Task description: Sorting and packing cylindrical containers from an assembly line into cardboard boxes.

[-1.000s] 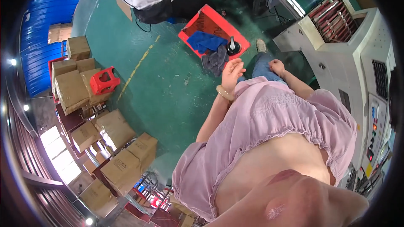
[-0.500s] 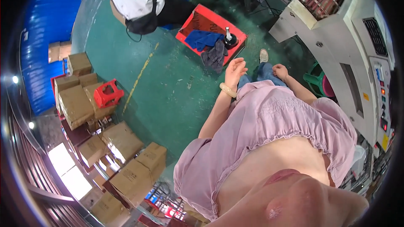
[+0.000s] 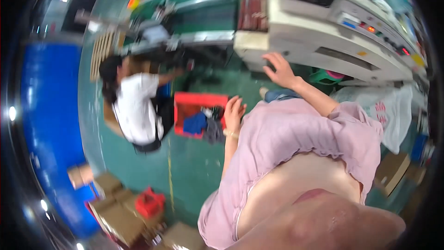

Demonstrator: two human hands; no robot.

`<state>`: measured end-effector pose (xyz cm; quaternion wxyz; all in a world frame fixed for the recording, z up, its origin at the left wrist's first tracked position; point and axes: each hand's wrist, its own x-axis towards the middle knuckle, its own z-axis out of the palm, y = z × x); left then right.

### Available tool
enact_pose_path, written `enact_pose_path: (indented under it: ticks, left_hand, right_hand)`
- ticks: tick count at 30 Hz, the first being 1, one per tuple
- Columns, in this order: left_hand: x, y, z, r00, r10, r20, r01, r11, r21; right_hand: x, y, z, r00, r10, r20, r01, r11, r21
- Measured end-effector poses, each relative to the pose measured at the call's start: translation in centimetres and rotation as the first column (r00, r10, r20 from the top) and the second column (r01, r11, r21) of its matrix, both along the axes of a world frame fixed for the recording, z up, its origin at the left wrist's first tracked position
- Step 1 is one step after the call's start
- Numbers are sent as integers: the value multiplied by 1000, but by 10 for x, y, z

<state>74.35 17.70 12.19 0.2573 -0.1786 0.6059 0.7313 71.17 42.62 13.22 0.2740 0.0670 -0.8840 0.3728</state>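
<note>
My left hand (image 3: 235, 112) is in front of me with its fingers loosely apart and nothing in it; a pale bangle (image 3: 231, 134) circles that wrist. It is nearest to a red crate (image 3: 201, 97), its fingers overlapping the crate's right edge in the view. A blue cloth (image 3: 195, 122) and a dark grey cloth (image 3: 214, 131) lie in and over the crate, beside a small dark object with a white top. My right hand (image 3: 280, 70) is raised with fingers spread, holding nothing, nearest to the lower side of the pale machine (image 3: 296, 41).
A person (image 3: 136, 106) in a white top sits left of the crate, an arm stretched toward a conveyor (image 3: 203, 16). Cardboard boxes (image 3: 122, 217) and a red stool (image 3: 150, 202) stand lower left. A white plastic bag (image 3: 388, 111) hangs right of me, above an open carton (image 3: 391, 172).
My view has swung to the right, bringing the conveyor and plastic bag into sight. My right hand has risen from beside my leg and opened. The other person's arm now reaches out.
</note>
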Motion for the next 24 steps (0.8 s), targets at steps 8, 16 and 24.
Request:
enact_pose_path:
  ticks: [8, 16, 24]
  left_hand:
    - [-39, 59, 11, 985, -131, -115, 147, 979, 143]
    - [-15, 50, 17, 929, -345, -132, 361, 922, 139]
    - [50, 18, -10, 731, -682, 36, 679, 731, 70]
  right_hand:
    - [-16, 142, 258, 565, -539, -624, 728, 681, 71]
    - [15, 111, 234, 523, -347, -779, 579, 815, 26]
    - [176, 65, 170, 808, -513, -290, -158, 285, -945]
